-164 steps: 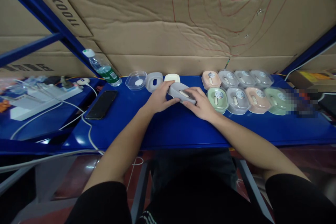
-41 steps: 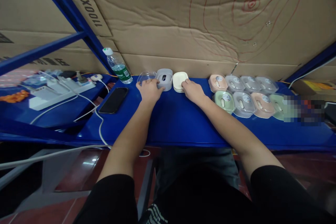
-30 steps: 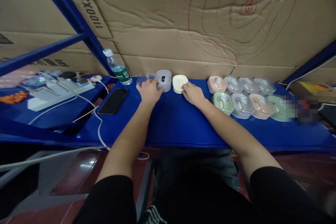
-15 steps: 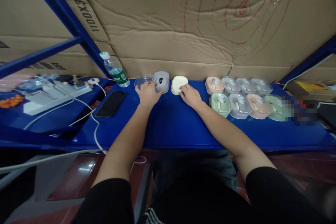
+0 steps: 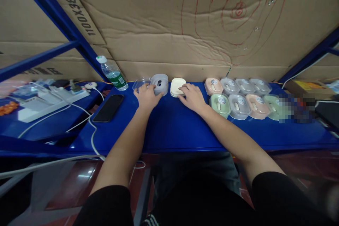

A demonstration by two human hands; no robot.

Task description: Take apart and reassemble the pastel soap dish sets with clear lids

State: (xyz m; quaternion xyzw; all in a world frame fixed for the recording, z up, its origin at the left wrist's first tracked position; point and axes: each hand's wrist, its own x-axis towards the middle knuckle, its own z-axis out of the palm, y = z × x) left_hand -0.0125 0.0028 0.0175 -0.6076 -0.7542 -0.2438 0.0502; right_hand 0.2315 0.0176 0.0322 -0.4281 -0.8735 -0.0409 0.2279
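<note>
A grey plastic box (image 5: 161,81) with a dark oval slot stands near the cardboard at the back of the blue table. My left hand (image 5: 147,97) curls round its near left corner, thumb at the front and fingers at the side. Beside it lies a clear plastic cover (image 5: 138,83), partly hidden behind those fingers. To the right sits a small stack of cream-coloured square pieces (image 5: 177,85). My right hand (image 5: 194,96) is at the stack's right edge with fingers apart, the fingertips touching or nearly touching it; its grip is open.
Several lidded boxes in pink, grey and green, such as a green box (image 5: 220,105), stand in two rows at the right. At the left are a water bottle (image 5: 114,76), a phone (image 5: 108,108) and a white power strip (image 5: 53,102) with cables. Cardboard (image 5: 148,24) walls the back.
My right hand has loosened on the cream stack, its fingers spreading and shifting slightly to the right. My left hand stays at the grey box. The whole view has shifted a little.
</note>
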